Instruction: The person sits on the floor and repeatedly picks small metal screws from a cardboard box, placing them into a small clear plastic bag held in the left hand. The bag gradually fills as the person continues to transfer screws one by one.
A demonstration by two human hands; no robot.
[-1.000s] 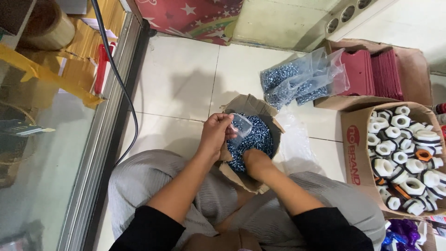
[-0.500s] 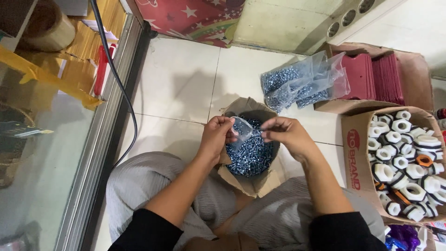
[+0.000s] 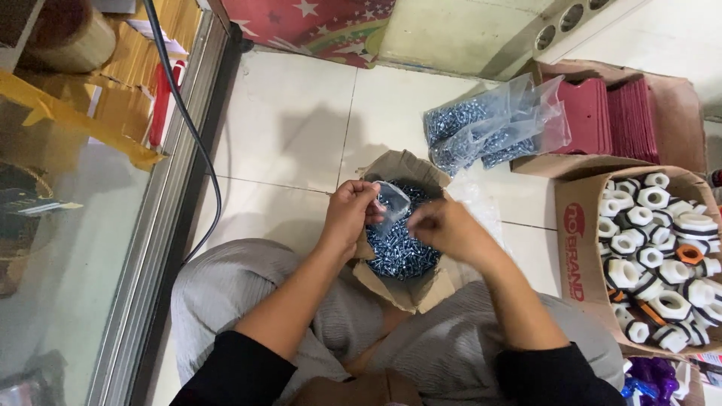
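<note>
Our left hand pinched the edge of a small clear plastic bag above the open cardboard box of screws between our knees, much as it had half a second before. Our right hand, which earlier had gripped the bag's other edge higher up, had dropped lower with fingers curled; we could not tell whether it held anything. Filled screw bags lay behind, unmoved.
</note>
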